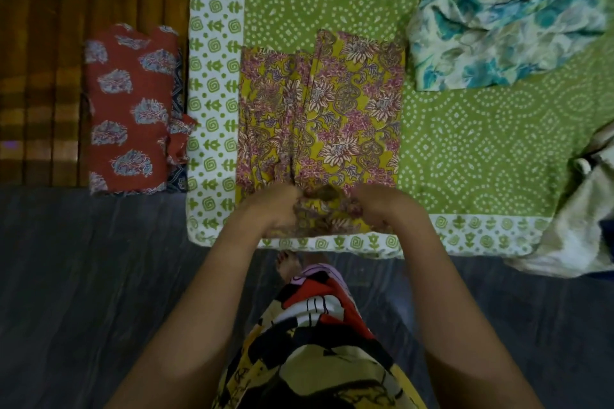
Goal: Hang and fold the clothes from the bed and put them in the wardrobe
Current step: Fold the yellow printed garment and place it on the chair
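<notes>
The left hand [275, 209] and right hand [378, 206] each pinched the near edge of the floral garment [349, 103], mid-frame, seemingly to fold it.

bed [465, 143]: green dotted sheet
on it: yellow floral garment [349, 109] flat at near edge; blue floral cloth [498, 20] crumpled, far right; cream cloth [584, 209], right edge
floor mat [40, 76]: folded red printed garment [126, 109]

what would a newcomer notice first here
The yellow floral garment lies spread at the middle of the green dotted bedsheet, with the left hand and right hand gripping its near edge. A red printed garment sits folded to the left, off the sheet, and a crumpled blue floral cloth lies at the far right.
</notes>
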Tool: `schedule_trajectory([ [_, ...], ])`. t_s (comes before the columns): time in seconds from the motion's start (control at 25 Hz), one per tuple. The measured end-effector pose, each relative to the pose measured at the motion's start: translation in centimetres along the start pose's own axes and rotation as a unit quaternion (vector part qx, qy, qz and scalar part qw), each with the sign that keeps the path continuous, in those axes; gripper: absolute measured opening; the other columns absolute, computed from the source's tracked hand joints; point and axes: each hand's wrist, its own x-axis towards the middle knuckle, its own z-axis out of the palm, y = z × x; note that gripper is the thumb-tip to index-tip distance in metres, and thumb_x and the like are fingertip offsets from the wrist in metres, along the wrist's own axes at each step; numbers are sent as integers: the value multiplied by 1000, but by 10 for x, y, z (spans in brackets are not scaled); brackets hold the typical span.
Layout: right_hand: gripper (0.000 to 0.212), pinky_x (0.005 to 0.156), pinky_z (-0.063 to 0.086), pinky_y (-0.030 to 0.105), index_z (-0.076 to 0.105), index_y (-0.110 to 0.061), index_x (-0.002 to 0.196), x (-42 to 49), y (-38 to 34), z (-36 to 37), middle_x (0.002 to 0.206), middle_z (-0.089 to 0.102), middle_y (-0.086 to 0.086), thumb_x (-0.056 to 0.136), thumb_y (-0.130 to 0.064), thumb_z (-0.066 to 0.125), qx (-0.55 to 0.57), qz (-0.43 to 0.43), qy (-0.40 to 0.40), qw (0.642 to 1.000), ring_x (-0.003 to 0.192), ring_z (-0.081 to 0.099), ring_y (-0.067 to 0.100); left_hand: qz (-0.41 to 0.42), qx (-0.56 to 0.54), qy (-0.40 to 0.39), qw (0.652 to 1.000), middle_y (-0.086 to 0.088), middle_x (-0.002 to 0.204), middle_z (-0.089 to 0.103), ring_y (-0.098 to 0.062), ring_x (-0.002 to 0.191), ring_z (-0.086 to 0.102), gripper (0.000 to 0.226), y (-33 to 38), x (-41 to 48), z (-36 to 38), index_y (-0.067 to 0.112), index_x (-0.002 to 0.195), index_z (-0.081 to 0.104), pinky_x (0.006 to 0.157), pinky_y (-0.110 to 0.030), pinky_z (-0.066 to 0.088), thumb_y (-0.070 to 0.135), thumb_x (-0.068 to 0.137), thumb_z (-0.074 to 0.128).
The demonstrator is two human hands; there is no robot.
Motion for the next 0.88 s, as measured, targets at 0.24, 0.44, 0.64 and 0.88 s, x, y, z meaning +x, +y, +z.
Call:
schedule_trajectory([
  [0.24, 39, 95, 40, 45, 42, -5, 130, 29, 16, -27, 128, 47, 20, 91, -7, 46, 2, 70, 294, 953, 116, 50, 36, 45, 91, 322, 941, -12, 126, 50, -33, 117, 46, 58, -3, 29, -28, 12, 135, 43, 93, -45, 39, -9, 81, 51],
  [0.44, 47, 102, 34, 58, 50, -1, 130, 59, 18, -4, 139, 40, 29, 84, 3, 54, 50, -42, 470, 881, 128, 40, 45, 66, 44, 322, 943, -12, 152, 26, -29, 141, 20, 51, -6, 56, -4, 9, 141, 36, 115, -40, 19, 2, 92, 46],
  [0.64, 58, 116, 13, 50, 17, -23, 150, 81, 31, 52, 157, 5, 17, 98, -47, 9, 38, -65, 320, 944, 145, 6, 33, 24, 41, 193, 980, 1, 157, -17, -17, 142, -21, 64, -29, 68, 44, 27, 149, -4, 116, -41, -11, 49, 97, 28],
  [0.88, 91, 117, 4, 52, 10, -20, 150, 70, 30, 39, 156, -16, 16, 83, -50, 63, -8, -70, 246, 967, 144, -12, 33, 2, 74, 168, 983, -1, 153, -28, -23, 140, -28, 107, -25, 69, 45, 26, 147, -16, 113, -44, -14, 26, 82, 69],
])
